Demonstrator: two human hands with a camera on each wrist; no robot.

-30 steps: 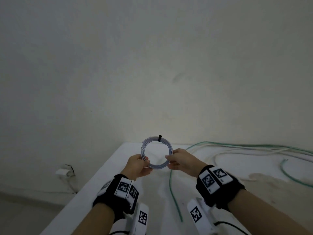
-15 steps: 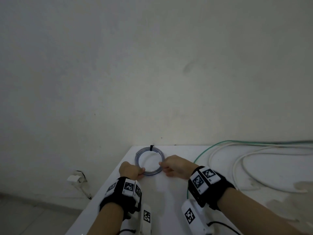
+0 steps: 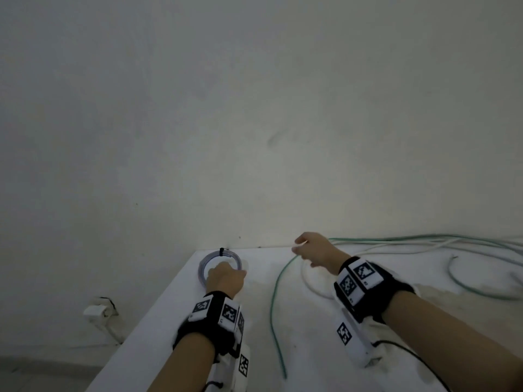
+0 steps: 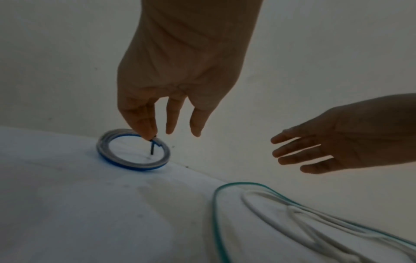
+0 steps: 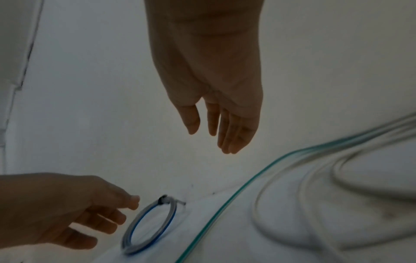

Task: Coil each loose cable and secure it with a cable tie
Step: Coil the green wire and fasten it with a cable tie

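A small coil of blue and grey cable [image 3: 201, 269] [image 4: 133, 166] lies flat on the white table [image 3: 169, 321] at its far left corner, bound by a black cable tie [image 3: 221, 251] [image 4: 152, 148]. My left hand [image 3: 226, 278] [image 5: 74, 210] hovers just above the coil with relaxed fingers and holds nothing. My right hand [image 3: 311, 250] [image 5: 220, 124] hangs in the air with straight fingers, empty, over a loose green cable [image 3: 276, 306] [image 5: 225, 206] and a loose white cable [image 3: 307, 281] [image 4: 258, 208].
The table stands against a plain wall; its left edge drops to the floor, where a white wall socket [image 3: 94, 309] sits. The green and white cables run off to the right along the wall, with another green loop [image 3: 464, 284] further right.
Both hands lowered the coil onto the table and let go. My right hand moved away to the right, toward the loose cables, while the left stays over the coil.
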